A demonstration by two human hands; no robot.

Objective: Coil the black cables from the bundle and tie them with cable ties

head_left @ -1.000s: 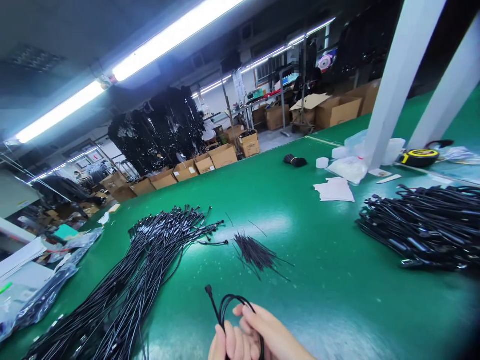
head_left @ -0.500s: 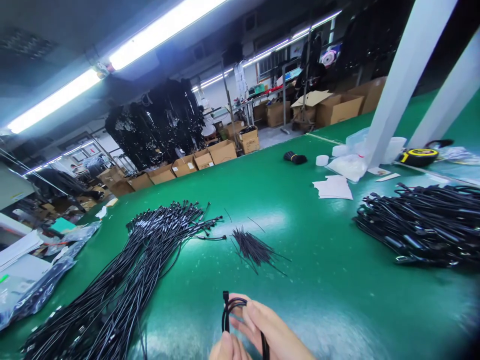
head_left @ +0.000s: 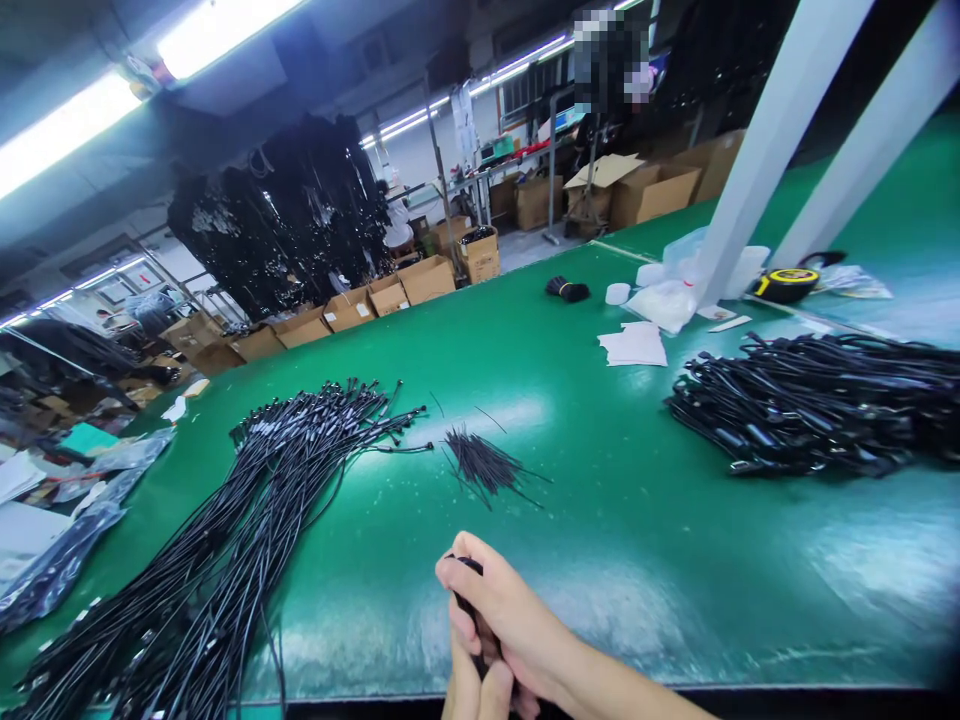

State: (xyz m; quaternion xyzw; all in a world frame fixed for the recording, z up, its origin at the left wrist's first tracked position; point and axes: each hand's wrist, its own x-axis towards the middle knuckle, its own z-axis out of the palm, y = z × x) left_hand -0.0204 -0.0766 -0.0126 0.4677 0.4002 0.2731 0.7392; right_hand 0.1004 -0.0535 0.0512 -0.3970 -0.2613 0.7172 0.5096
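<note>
My right hand (head_left: 510, 620) is closed around a coiled black cable (head_left: 471, 600) at the near edge of the green table (head_left: 600, 520); only a bit of the coil shows between the fingers. My left hand (head_left: 469, 690) sits just beneath it at the bottom edge, its fingers against the same cable. A long spread of straight black cables (head_left: 247, 530) lies to the left. A small bunch of thin black ties (head_left: 484, 462) lies ahead of my hands. A heap of bundled black cables (head_left: 817, 405) rests at the right.
White papers (head_left: 634, 345), plastic bags (head_left: 667, 300), a yellow tape measure (head_left: 784, 285) and white slanted posts (head_left: 757, 160) stand at the far right. Clear bags (head_left: 67, 540) lie at the left edge. Cardboard boxes (head_left: 420, 280) and hanging black cables (head_left: 285, 230) line the floor beyond.
The cable loop that stuck out above my fingers is now gathered inside my right fist. The camera has tilted down, so the table's near edge shows.
</note>
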